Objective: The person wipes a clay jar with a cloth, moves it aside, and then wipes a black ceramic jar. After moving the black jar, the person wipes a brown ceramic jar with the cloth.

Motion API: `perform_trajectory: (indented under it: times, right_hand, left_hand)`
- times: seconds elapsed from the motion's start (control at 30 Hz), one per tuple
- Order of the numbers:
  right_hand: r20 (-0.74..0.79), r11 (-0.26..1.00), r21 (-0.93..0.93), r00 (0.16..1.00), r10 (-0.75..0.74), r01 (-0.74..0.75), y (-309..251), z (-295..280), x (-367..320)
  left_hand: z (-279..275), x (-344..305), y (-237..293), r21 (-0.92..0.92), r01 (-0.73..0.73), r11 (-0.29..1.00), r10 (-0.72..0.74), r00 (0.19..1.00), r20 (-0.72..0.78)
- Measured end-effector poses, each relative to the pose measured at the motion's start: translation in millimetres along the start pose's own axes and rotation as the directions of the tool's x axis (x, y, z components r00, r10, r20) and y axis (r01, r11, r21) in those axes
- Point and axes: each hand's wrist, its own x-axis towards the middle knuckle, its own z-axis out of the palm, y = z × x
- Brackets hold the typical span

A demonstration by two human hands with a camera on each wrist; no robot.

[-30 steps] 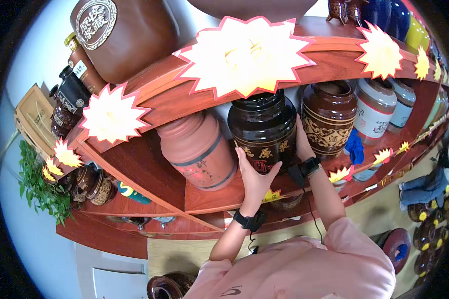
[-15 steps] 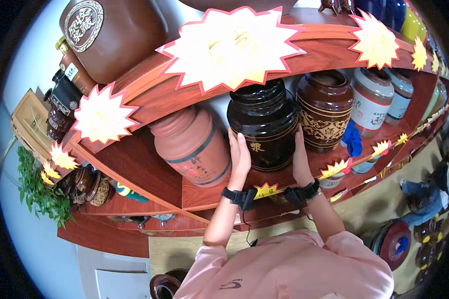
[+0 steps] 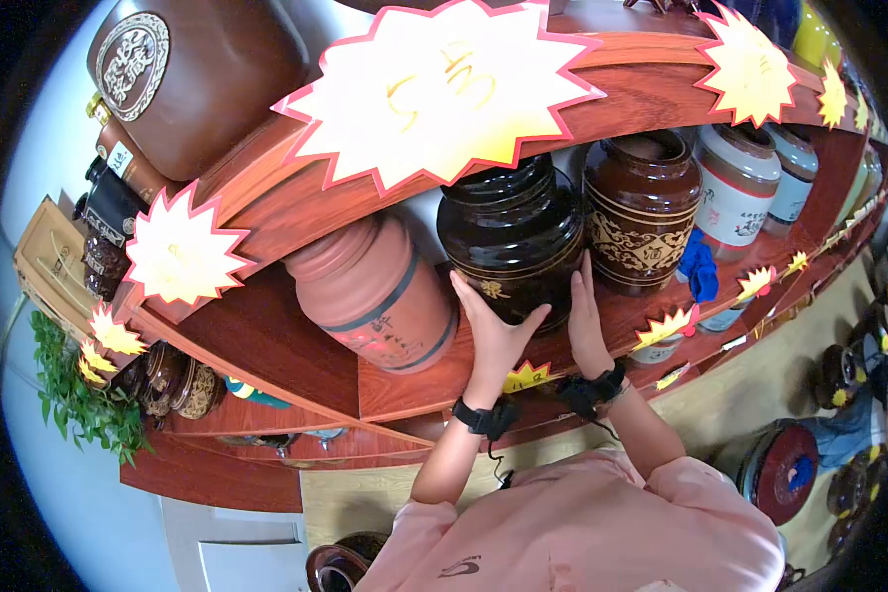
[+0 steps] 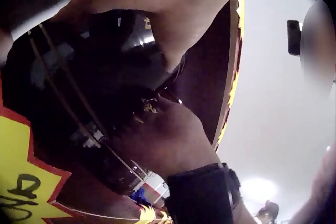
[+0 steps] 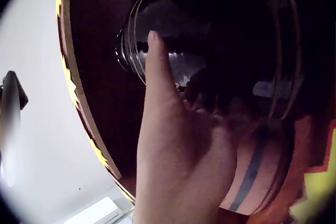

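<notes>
In the head view, the black jar (image 3: 513, 232) is at the middle of my view, tucked under the shelf edge. Its long axis runs close to 12 and 6 o'clock, tipping slightly toward 11, with the neck at the 12 o'clock end, and a gold character shows low on its body toward 7. My left hand (image 3: 493, 340) touches it from 7 o'clock, digits straight and spread in a wide V. My right hand (image 3: 589, 331) lies along its 5 o'clock side, fingers close to straight. Neither set of fingers curls round it. The pink jar (image 3: 380, 296) sits at 8 o'clock of it, the brown jar (image 3: 643, 217) at 3, and a yellow tag (image 3: 526, 378) is on the shelf (image 3: 414, 390) edge at 6.

In the left wrist view, the jar's neck end points toward 2 o'clock, its two gold rings slanting across that axis. My right hand rests against it from 5 o'clock, its fingertips too dark to make out. The tag shows at 8.

In the right wrist view, the jar lies nearly sideways, neck toward 9 o'clock, gold rings toward 3. My left hand comes up from 6, one digit straight toward 12; the others are lost in shadow. The pink jar is at 5.
</notes>
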Motion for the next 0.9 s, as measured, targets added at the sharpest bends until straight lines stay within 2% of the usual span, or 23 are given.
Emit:
perform_trajectory:
  times: [0.17,0.2,0.3,0.33,0.43,0.47,0.5,0.53,0.57,0.67,0.73,0.83,0.9]
  right_hand:
    - [0.016,0.999,-0.026,1.000,-0.025,0.026,0.4,4.4,-7.4]
    - [-0.032,0.999,-0.011,0.999,-0.033,0.033,-0.2,2.6,-8.2]
    - [-0.047,0.994,-0.093,0.997,-0.066,0.061,5.1,-31.2,-9.5]
    - [-0.161,0.981,-0.121,0.972,-0.170,0.151,8.0,-43.2,-10.7]
    - [-0.322,0.834,-0.502,0.845,-0.427,0.230,3.0,-105.7,-12.9]
    - [-0.361,0.795,-0.578,0.815,-0.454,0.187,-8.8,-124.8,-12.0]
    - [-0.418,0.835,-0.525,0.805,-0.420,0.163,-9.3,-145.6,-8.7]
    - [-0.427,0.801,-0.575,0.774,-0.468,0.167,3.4,-170.8,-0.3]
    - [-0.367,0.670,-0.738,0.786,-0.498,0.080,2.1,-190.2,3.2]
    - [-0.232,0.457,-0.889,0.862,-0.451,0.000,13.5,-224.8,25.1]
    - [-0.140,0.292,-0.956,0.906,-0.399,-0.020,14.9,-226.9,35.2]
    - [-0.119,0.112,-0.988,0.983,-0.138,-0.104,22.0,-221.4,48.7]
    - [-0.107,0.015,-0.994,0.988,-0.113,-0.106,37.8,-223.6,57.7]
  left_hand:
    - [-11.6,19.1,-21.1,-0.078,0.049,0.996,-0.047,0.998,0.032]
    - [-13.9,17.8,-18.8,-0.066,0.051,0.997,-0.048,0.998,0.041]
    - [-15.4,3.4,-16.1,0.039,0.016,0.999,-0.017,0.999,0.049]
    - [-19.1,-3.5,-9.8,0.043,0.038,0.998,-0.042,0.996,0.076]
    - [-23.0,-31.6,-18.3,0.064,0.071,0.995,-0.082,0.981,0.177]
    - [-22.9,-43.5,-22.8,0.052,0.125,0.991,-0.133,0.966,0.220]
    - [-21.7,-50.3,-25.2,0.058,0.131,0.990,-0.141,0.960,0.241]
    - [-20.6,-56.3,-26.9,0.065,0.138,0.988,-0.150,0.954,0.260]
    - [-19.4,-61.0,-29.2,0.072,0.143,0.987,-0.158,0.948,0.276]
    - [-15.8,-66.8,-38.4,0.062,0.136,0.989,-0.147,0.956,0.253]
    - [-13.2,-70.1,-45.5,0.044,0.152,0.987,-0.158,0.960,0.230]
    - [-13.1,-73.3,-52.0,0.025,0.192,0.981,-0.193,0.958,0.212]
    - [-14.9,-73.4,-51.5,0.019,0.187,0.982,-0.187,0.962,0.198]
